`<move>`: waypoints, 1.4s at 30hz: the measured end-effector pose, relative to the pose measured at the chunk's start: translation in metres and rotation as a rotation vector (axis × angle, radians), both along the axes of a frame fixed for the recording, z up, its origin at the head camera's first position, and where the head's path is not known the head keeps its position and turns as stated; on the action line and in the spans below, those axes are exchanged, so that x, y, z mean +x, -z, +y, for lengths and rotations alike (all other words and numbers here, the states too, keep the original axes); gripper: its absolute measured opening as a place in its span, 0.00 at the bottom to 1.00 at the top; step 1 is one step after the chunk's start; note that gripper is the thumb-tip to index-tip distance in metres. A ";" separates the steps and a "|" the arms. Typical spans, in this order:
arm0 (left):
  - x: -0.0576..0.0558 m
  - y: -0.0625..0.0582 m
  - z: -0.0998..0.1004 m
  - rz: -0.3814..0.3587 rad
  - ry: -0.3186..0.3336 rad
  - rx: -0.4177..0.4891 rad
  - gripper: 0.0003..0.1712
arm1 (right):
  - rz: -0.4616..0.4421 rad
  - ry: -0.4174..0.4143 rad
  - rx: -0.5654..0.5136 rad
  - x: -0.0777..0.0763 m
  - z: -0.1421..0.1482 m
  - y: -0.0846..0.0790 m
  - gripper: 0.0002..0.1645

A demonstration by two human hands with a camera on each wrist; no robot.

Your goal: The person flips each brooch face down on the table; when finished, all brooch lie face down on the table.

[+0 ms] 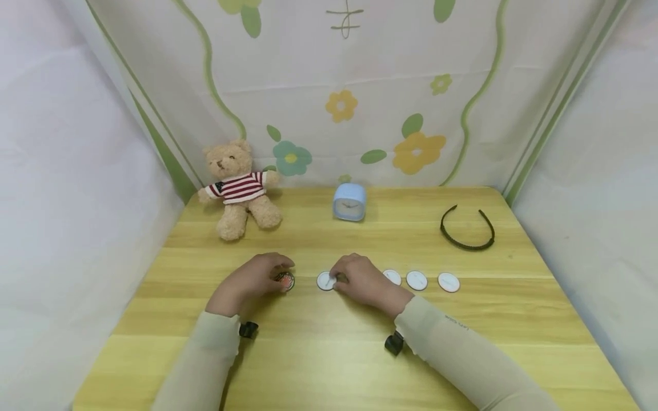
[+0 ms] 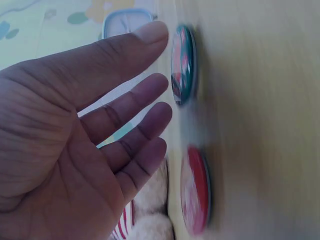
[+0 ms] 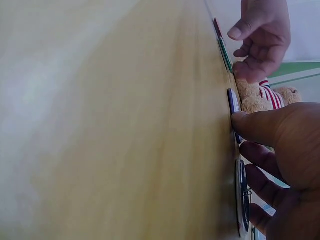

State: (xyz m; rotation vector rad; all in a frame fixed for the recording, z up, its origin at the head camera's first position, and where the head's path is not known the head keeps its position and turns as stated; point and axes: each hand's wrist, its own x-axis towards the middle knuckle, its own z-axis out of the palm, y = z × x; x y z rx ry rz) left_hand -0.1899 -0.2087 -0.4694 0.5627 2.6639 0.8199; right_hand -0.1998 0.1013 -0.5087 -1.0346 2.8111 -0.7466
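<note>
L hand (image 1: 253,278): thumb & fingers apart, holding nothing; thumb tip just beside green-edged badge (image 2: 183,65), w/ red-edged badge (image 2: 196,190) close by, both flat on wooden counter (image 1: 329,357); R hand (image 1: 364,279): thumb on white-backed badge (image 1: 323,281), also flat on counter, index tip nr its edge; can't tell if badge is pinched; other R fingers bent, just above/beside another badge w/ pin (image 3: 242,200); 3 white-backed badges (image 1: 417,280) in a row to R of that hand; behind, L to R: teddy bear (image 1: 241,188) in striped top, blue clock (image 1: 349,202), black headband (image 1: 470,248).
</note>
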 end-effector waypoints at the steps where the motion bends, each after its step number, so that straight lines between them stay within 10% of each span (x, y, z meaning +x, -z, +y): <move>1: 0.000 0.000 -0.003 0.007 0.001 -0.010 0.29 | -0.002 0.004 0.003 0.000 0.001 0.000 0.14; 42: 0.000 0.010 0.005 0.053 0.084 -0.032 0.21 | 0.088 -0.048 0.108 0.007 -0.074 -0.007 0.13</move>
